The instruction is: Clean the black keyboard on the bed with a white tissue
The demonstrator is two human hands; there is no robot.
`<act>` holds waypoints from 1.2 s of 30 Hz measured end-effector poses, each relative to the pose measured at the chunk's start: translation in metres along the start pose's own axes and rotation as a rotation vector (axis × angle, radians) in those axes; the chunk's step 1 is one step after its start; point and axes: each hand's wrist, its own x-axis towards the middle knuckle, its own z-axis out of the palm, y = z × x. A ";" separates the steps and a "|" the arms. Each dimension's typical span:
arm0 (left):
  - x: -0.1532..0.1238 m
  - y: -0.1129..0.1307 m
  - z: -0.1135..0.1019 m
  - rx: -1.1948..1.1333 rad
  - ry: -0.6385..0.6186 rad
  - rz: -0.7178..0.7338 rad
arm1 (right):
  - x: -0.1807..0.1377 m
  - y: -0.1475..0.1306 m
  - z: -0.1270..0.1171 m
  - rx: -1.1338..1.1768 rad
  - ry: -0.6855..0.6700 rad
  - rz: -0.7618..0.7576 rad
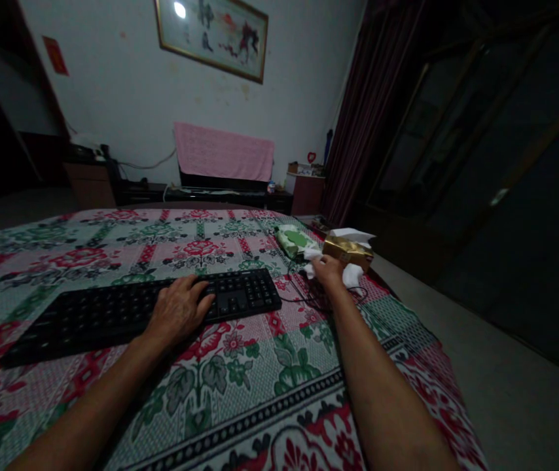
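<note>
White tissue (351,276) is found right of the black keyboard (112,314), clenched in the right hand (327,268). Left hand (179,311) is laid flat, released, on the keyboard. Tissue judged light, soft, easily torn; best gathered at its bunched middle.

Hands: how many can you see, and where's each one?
2. The left hand rests flat on the keyboard; the right hand clutches tissue beside the gold box at the far right of the cloth. None seem hidden.
</note>
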 end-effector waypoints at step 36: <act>0.001 0.001 0.001 -0.008 0.025 0.002 | -0.024 -0.025 0.021 -0.243 -0.160 -0.170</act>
